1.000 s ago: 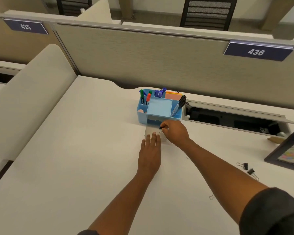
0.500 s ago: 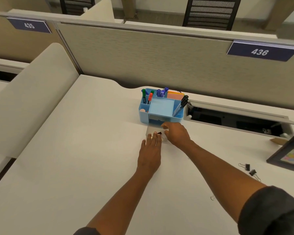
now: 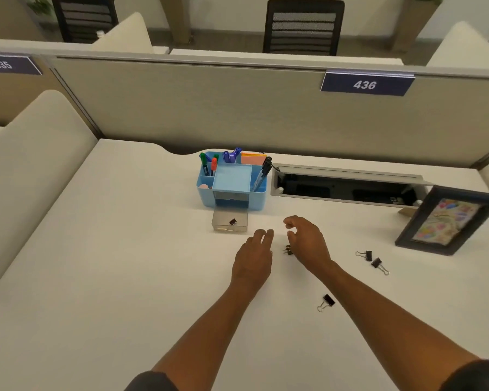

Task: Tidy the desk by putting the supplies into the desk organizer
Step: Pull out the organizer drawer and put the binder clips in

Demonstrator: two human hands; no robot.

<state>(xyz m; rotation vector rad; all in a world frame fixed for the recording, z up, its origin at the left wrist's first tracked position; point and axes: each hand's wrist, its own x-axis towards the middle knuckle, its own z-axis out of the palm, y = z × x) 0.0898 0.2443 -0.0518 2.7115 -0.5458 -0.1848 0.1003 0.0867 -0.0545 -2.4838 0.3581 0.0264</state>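
i see the nearest clip (image 3: 288, 250) just left of my right hand (image 3: 308, 241), touching its palm edge; both grips loose, holding nothing.

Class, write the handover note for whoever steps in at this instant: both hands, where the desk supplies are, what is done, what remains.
Left hand: open, flat on the white desk, holding nothing.
Right hand: open, fingers loosely curled, empty, above a black binder clip lying between the hands.
Blue plastic desk organizer: pens and markers stand in it; its clear drawer is pulled out in front.
Done: one small black binder clip lies in the drawer.
Left: the clip between the hands, a pair of clips to the right, one nearer clip; then close the drawer.
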